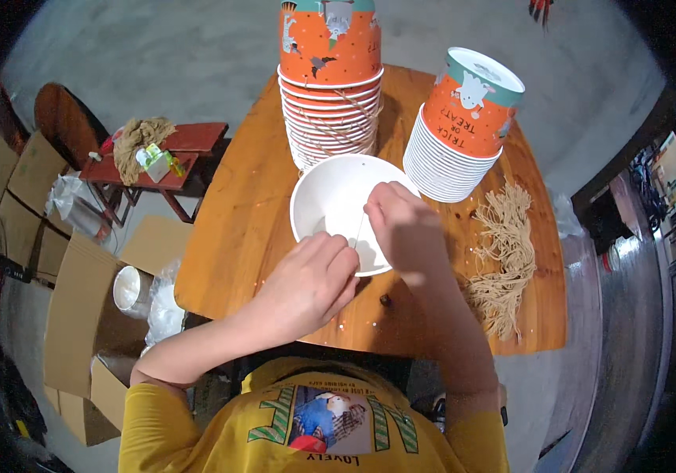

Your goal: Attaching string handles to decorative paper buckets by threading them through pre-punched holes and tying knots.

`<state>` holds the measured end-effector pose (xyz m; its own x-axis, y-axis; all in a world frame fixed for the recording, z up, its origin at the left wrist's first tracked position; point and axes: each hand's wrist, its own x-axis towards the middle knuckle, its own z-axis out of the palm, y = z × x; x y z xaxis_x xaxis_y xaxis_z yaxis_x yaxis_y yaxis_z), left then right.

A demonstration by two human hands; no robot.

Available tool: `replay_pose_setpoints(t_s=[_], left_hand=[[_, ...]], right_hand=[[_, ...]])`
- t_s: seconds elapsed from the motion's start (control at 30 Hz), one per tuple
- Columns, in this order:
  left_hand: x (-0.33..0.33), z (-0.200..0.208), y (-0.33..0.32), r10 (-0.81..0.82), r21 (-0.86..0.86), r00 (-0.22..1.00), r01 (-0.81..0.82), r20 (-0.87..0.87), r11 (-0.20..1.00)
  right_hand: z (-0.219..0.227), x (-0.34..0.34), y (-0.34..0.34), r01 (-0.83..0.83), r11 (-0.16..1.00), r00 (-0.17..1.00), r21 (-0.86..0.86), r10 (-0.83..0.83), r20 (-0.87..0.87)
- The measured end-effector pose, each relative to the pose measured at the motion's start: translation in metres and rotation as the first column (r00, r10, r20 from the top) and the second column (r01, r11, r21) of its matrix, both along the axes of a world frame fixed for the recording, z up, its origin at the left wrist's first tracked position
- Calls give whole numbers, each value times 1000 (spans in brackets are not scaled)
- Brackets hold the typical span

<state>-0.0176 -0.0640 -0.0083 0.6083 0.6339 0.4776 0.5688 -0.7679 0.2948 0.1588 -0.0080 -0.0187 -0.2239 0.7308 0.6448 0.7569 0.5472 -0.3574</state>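
Head view: the white, round, paper-like tub [334,189] sat beneath the right hand [401,225], which pinched a thin, pale cord [359,227]. Judged light and dentable — best held by the rim. Interior appeared plain, smooth. The left hand [310,276] curled at the near rim — its hold could not be told.

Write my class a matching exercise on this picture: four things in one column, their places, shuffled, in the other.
1. Cord bundle
2. Open bucket
3. Red bench
4. Stack with twine handles

A. Left of the table
B. At the table's back, left of the other stack
C. On the table's right side
D. Where the left hand and right hand are

Pairs: 1-C; 2-D; 3-A; 4-B
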Motion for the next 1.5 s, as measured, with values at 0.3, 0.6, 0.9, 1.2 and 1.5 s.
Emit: replay_pose_setpoints(t_s=[0.3, 0.6, 0.9, 1.2, 1.5], left_hand=[[-1, 2, 6, -57, -150, 998, 57, 8, 987], [-13, 20, 19, -193, -234, 972, 158, -137, 959], [-79, 13, 76, 68, 306, 835, 123, -546, 944], [-57, 42, 64, 39, 5, 998, -39, 52, 999], [40, 24, 14, 211, -640, 701, 430, 681, 637]], right_hand=[[-4, -1, 5, -160, 987, 987, 12, 161, -12], [-3, 2, 5, -63, 998, 998, 11, 64, -17], [19, 86, 16, -632, 669, 426, -392, -123, -896], [40, 68, -10, -746, 624, 91, -231, -249, -964], [57, 15, -35, -744, 659, 15, -115, -156, -988]])
